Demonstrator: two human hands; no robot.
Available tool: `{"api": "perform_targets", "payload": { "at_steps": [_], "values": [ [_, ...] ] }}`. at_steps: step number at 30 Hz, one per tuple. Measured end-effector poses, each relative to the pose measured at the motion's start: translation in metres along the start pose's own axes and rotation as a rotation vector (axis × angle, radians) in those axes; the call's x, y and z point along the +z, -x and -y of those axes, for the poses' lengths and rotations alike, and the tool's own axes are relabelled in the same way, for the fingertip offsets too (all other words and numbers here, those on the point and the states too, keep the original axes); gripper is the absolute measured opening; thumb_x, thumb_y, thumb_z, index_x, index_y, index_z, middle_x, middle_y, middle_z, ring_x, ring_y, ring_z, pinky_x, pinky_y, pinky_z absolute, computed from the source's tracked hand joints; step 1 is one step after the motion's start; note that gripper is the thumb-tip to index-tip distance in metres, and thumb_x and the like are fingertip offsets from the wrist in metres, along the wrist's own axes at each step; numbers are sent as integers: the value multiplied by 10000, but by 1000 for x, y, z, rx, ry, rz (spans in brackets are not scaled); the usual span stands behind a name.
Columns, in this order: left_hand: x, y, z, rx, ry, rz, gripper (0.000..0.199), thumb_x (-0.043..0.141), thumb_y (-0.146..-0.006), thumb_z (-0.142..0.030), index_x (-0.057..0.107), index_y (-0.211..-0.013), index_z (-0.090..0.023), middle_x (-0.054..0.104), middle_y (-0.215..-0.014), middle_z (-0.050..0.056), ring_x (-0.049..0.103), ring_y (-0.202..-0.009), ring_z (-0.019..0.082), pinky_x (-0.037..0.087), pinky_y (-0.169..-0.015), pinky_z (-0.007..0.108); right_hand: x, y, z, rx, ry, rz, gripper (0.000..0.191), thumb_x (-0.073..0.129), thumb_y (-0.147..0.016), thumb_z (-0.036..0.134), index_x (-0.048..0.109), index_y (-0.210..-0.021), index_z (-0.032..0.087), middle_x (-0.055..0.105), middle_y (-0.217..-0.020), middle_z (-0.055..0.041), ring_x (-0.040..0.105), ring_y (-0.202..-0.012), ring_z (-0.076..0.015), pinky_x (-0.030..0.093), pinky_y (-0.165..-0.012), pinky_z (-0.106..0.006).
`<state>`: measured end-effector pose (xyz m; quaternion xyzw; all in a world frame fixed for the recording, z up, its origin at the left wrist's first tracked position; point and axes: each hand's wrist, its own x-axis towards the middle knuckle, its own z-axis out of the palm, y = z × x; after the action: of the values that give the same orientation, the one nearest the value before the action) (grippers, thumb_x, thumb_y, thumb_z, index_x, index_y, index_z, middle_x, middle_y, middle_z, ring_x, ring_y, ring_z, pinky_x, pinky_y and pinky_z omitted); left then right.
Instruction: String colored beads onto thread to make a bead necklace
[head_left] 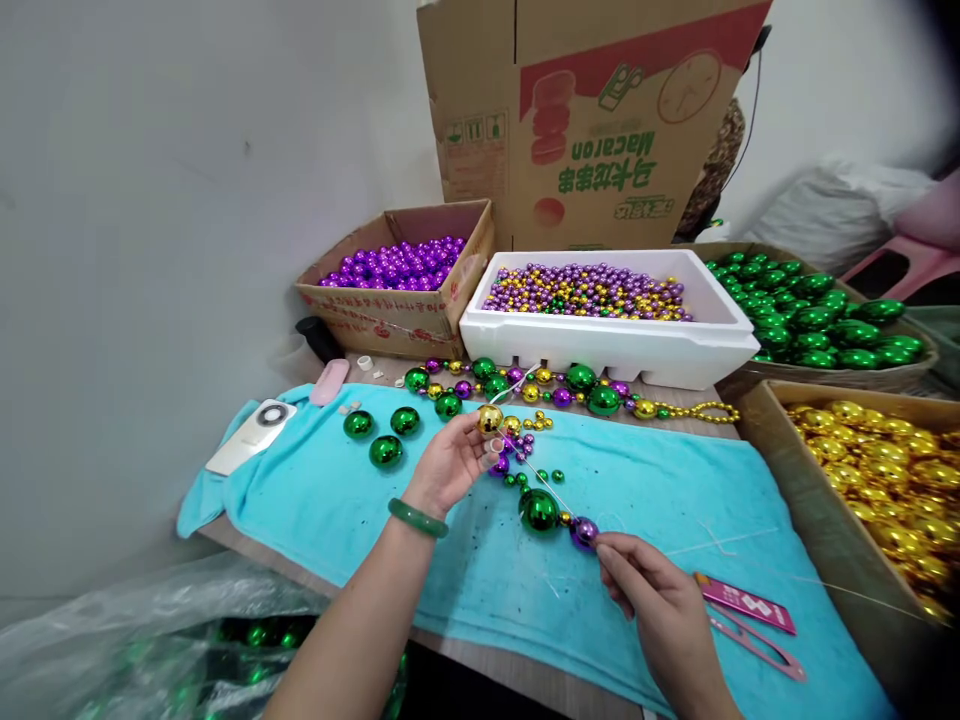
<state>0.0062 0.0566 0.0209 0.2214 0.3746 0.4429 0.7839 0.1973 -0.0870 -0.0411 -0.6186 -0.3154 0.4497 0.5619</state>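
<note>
My left hand, with a green bangle on its wrist, pinches a large gold bead. From that bead a white string slants down to my right hand, whose fingers are closed at a purple bead. Strung beside the purple bead are a small gold bead and a big green bead. Small purple beads, partly behind my left fingers, lie near small gold ones. Three loose green beads rest on the turquoise towel to the left.
A finished-looking bead strand lies along the towel's back edge. Behind stand a carton of purple beads and a white foam box. A gold-bead carton is at right. Pink scissors and a white phone-like device lie on the towel.
</note>
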Motion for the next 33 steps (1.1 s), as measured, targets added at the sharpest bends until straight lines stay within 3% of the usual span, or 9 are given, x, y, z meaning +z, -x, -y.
{"api": "perform_targets", "payload": {
  "at_steps": [9, 15, 19, 21, 23, 25, 27, 30, 33],
  "values": [
    [3, 17, 10, 323, -186, 15, 303, 723, -668, -155, 621, -954, -160, 626, -910, 21, 590, -755, 100, 459, -674, 225, 2, 2, 5, -15, 7, -24, 313, 753, -588, 457, 732, -703, 167, 567, -512, -18, 485, -479, -130, 397, -430, -240],
    [11, 28, 30, 270, -318, 106, 351, 756, -641, -148, 632, -969, -177, 622, -944, 33, 565, -836, 123, 436, -741, 241, 9, -1, 3, -4, -20, -3, 364, 753, -582, 495, 726, -714, 156, 575, -512, -22, 483, -464, -130, 370, -394, -236],
    [9, 29, 36, 171, -625, 295, 419, 782, -612, -167, 657, -1010, -200, 638, -922, 39, 559, -847, 157, 425, -769, 267, 11, -3, 1, 34, -84, 29, 371, 750, -604, 500, 695, -720, 151, 569, -531, -16, 489, -467, -124, 361, -386, -222],
    [5, 22, 33, 197, -769, 316, 431, 765, -636, -188, 667, -1054, -224, 646, -1002, 62, 555, -902, 193, 414, -811, 300, 8, -3, 0, 28, -123, 29, 348, 746, -633, 481, 671, -713, 151, 566, -547, -14, 488, -476, -119, 356, -388, -213],
    [2, 9, 28, 337, -869, 239, 321, 720, -684, -207, 699, -1002, -247, 646, -1048, 67, 530, -982, 227, 374, -903, 338, 3, -3, 1, 6, -160, 9, 323, 743, -657, 456, 654, -723, 152, 569, -563, -15, 488, -487, -116, 359, -398, -210],
    [2, -9, 28, 475, -972, 179, 172, 684, -707, -205, 730, -865, -255, 665, -965, 61, 511, -982, 247, 314, -980, 372, -2, -2, 2, -14, -195, -18, 302, 738, -674, 437, 646, -740, 157, 569, -571, -13, 487, -495, -116, 360, -406, -210],
    [7, -28, 35, 553, -1099, 218, 104, 680, -683, -166, 723, -726, -250, 666, -813, 60, 510, -906, 254, 291, -1000, 394, -4, -1, 2, -26, -225, -45, 285, 734, -683, 425, 642, -753, 164, 565, -573, -8, 483, -500, -116, 356, -409, -209],
    [19, -50, 57, 579, -1267, 329, 196, 675, -610, -63, 636, -523, -235, 597, -603, 66, 504, -833, 264, 337, -949, 396, -3, 2, 2, -21, -238, -51, 263, 731, -691, 411, 645, -755, 170, 560, -575, -4, 479, -505, -114, 358, -415, -209],
    [32, -63, 78, 533, -1319, 349, 337, 641, -531, 43, 490, -385, -220, 474, -457, 49, 515, -806, 273, 372, -890, 387, -1, 4, -2, -7, -233, -36, 259, 729, -699, 412, 650, -752, 171, 564, -578, -5, 479, -503, -110, 362, -416, -208]
  ]
}}
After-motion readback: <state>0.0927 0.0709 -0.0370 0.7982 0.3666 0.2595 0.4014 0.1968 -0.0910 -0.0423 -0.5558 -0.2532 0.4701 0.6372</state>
